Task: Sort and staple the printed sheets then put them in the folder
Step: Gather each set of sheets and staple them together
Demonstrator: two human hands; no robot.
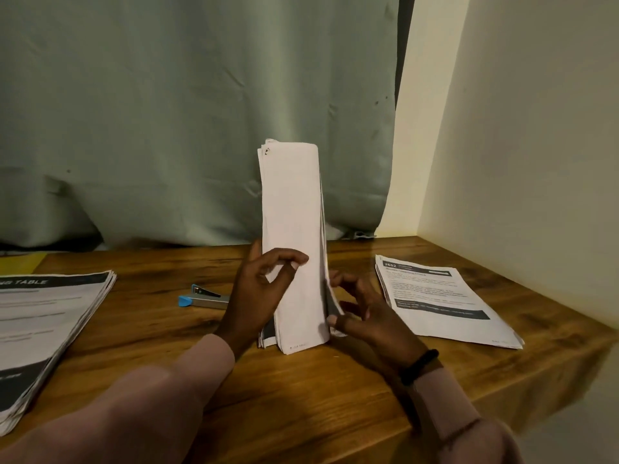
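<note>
Sleeves (187, 373) reached over bare wood table (301, 406). Left hand (259, 293) pinched the upright sheaf (294, 236), thumb and fingers curled on its blank face; right hand (365, 316) fingers curled at its right edge. Sheaf's bottom edge stood on wood, between flat printed stacks left (47, 329) and right (442, 303). Stapler (204, 298) lay behind the left wrist. Creased curtain (187, 112) hung beyond.

Two bare hands and forearms of a person at work: the left hand (259, 289) emerges from a long, loose sleeve (160, 393) in pale dusty pink; the right hand (368, 316) wears a matching pink sleeve (449, 410) and a narrow black band (419, 366) around the wrist
</note>
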